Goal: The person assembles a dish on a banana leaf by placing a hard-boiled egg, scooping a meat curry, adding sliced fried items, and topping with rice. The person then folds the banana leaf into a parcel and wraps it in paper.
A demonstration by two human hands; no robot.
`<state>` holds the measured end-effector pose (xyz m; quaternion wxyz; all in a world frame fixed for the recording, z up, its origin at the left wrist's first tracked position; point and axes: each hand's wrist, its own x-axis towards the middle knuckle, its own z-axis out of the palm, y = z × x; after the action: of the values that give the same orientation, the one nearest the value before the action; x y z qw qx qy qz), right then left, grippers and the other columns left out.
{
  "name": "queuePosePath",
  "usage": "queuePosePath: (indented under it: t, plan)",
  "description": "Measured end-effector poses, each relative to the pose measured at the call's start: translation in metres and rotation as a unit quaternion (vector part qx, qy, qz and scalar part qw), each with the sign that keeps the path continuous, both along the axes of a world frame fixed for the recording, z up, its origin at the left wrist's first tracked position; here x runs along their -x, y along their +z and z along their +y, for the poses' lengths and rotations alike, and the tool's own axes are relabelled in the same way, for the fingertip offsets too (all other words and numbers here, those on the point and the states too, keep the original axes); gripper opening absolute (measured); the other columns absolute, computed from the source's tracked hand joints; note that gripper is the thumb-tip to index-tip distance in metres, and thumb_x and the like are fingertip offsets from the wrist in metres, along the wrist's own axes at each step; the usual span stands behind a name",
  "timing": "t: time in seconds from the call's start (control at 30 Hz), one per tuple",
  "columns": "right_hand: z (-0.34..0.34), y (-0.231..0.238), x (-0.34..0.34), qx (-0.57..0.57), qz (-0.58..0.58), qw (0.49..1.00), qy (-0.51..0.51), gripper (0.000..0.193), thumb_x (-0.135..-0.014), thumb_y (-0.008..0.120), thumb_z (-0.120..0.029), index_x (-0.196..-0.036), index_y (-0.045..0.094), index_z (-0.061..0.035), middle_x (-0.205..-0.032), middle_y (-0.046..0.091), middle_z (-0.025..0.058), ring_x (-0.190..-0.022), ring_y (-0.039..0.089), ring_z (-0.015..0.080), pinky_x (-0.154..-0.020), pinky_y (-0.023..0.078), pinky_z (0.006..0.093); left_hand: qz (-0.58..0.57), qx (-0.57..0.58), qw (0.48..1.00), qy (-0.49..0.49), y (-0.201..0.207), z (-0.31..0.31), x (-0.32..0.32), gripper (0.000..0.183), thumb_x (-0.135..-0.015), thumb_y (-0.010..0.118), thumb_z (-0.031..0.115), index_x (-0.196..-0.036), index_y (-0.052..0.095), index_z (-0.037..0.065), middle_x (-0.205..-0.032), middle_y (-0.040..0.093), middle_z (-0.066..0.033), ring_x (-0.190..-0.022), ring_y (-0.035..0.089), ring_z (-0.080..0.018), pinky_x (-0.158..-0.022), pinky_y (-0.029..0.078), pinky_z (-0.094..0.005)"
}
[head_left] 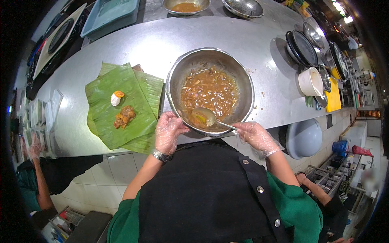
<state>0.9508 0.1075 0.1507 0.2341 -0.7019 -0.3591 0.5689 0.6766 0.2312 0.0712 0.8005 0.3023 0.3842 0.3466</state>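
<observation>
A deep steel mixing bowl [245, 87] stands at the table's near edge, with brown, chunky sauce [212, 91] covering its bottom. In a clear plastic glove, my left hand [168, 133] grips the bowl's near left rim. My right hand [256, 137], gloved the same way, holds a metal spoon [208, 117] by its handle. The spoon's head is in the bowl at the sauce's near edge, with something yellow-green in it. Left of the bowl lie stacked banana leaves [99, 129]. On them sit a brown piece of food [125, 117] and a white lump [115, 100] topped with an orange slice [119, 94].
At the far edge are a blue-grey tub [109, 20], a bowl of brown liquid [186, 8] and a dark pan [243, 8]. On the right stand stacked pans [304, 48], a white bucket [310, 81] and a yellow board [333, 95]. Other people's arms [42, 182] show at both sides.
</observation>
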Motion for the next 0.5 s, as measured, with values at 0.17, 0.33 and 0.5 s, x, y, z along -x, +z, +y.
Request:
queuePosePath:
  t: [0.17,0.33,0.5]
  plan:
    - [0.002,-0.001,0.010,0.069,0.157,0.978,-0.119,0.026,-0.098,0.057,-0.013,-0.121,0.064,-0.0019,-0.067,0.048,-0.0052,-0.056,0.040,0.0042,-0.049,0.032,0.0212,-0.023,0.008,1.000,-0.012,-0.002,-0.002,0.001,0.016,-0.097,0.056,0.007,-0.109,0.046,0.008,-0.096,0.062,-0.0095,-0.080,0.068,-0.0196,-0.074,0.061,-0.0369]
    - [0.003,-0.004,0.015,0.078,0.224,0.958,-0.161,0.028,-0.099,0.054,-0.011,-0.124,0.061,-0.0010,-0.067,0.049,-0.0068,-0.056,0.043,0.0015,-0.047,0.032,0.0169,-0.053,0.007,0.998,-0.017,-0.008,-0.006,0.000,0.017,-0.096,0.057,0.005,-0.109,0.046,0.008,-0.097,0.063,-0.0100,-0.079,0.068,-0.0206,-0.073,0.062,-0.0382]
    - [0.001,-0.004,0.011,0.053,0.229,0.953,-0.193,0.026,-0.098,0.054,-0.010,-0.122,0.061,-0.0006,-0.066,0.048,-0.0064,-0.055,0.041,0.0021,-0.046,0.031,0.0176,-0.052,0.018,0.998,-0.008,-0.002,-0.006,-0.004,0.014,-0.096,0.058,0.005,-0.104,0.047,0.007,-0.091,0.063,-0.0083,-0.075,0.068,-0.0182,-0.071,0.062,-0.0360]
